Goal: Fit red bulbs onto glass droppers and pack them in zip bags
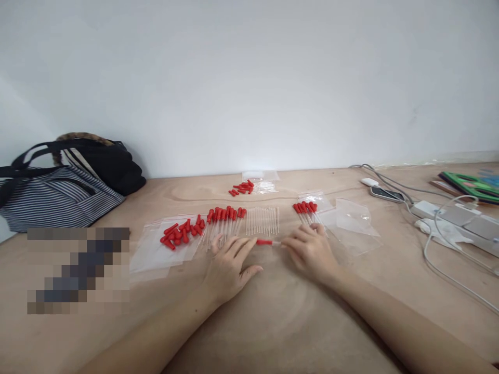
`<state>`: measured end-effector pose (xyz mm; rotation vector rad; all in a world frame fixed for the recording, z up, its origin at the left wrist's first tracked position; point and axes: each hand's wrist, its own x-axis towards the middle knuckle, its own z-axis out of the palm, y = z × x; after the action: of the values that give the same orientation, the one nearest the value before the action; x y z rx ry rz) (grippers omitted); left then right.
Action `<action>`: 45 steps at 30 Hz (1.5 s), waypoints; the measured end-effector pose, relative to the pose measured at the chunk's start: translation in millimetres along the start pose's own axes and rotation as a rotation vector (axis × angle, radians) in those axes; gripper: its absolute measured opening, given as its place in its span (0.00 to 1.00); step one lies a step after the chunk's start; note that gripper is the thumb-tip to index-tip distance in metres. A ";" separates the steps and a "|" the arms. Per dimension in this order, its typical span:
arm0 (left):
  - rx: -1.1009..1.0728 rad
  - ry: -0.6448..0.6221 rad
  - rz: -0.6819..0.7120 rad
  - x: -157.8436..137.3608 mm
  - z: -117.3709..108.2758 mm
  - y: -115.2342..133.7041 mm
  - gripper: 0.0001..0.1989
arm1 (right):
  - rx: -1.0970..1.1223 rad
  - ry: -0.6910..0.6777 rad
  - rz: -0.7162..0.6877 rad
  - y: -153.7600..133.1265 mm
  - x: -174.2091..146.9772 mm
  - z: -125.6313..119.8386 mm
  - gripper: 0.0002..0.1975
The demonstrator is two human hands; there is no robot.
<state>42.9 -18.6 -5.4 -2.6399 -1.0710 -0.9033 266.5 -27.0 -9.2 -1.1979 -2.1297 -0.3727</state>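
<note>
My right hand (312, 252) pinches the clear glass tube of a dropper, whose red rubber bulb (264, 242) points left. My left hand (231, 265) is spread low over the table, its thumb apart and a fingertip at the bulb's left end; I cannot tell whether they touch. Beyond the left hand lie assembled droppers with red bulbs (226, 214), and beside them a row of bare glass tubes (262, 221). Loose red bulbs (181, 235) rest on plastic bags to the left. More droppers (305, 208) lie just past my right hand.
At the back are small red bulbs (242, 188) and a clear bag of thin tubes (265, 186). Plastic bags (353, 215) lie to the right. Cables, a power strip (463, 221) and a phone-like device (387, 194) occupy the right side. A striped bag (62, 197) stands left.
</note>
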 end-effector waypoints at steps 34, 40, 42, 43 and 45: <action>0.147 -0.078 -0.203 0.5 -7.5 -15.5 0.05 | -0.221 -0.280 0.733 22.8 34.9 27.2 0.15; 0.294 -0.181 -0.575 8.3 -40.5 -68.7 0.06 | -0.207 -0.517 0.869 19.7 70.4 42.1 0.19; 0.328 -0.220 -0.733 7.3 -57.8 -95.5 0.08 | -0.192 -0.540 0.890 22.7 75.3 44.4 0.17; 0.315 -0.230 -0.825 5.4 -65.5 -108.9 0.09 | -0.185 -0.552 0.901 24.0 76.7 45.0 0.17; 0.224 -0.250 -0.951 -0.6 -76.8 -132.8 0.12 | -0.170 -0.575 0.918 25.8 78.6 45.1 0.17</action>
<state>-83.8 51.5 45.5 -2.0228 -2.4023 -0.4921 241.2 62.2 7.8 -2.4220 -1.7103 0.2427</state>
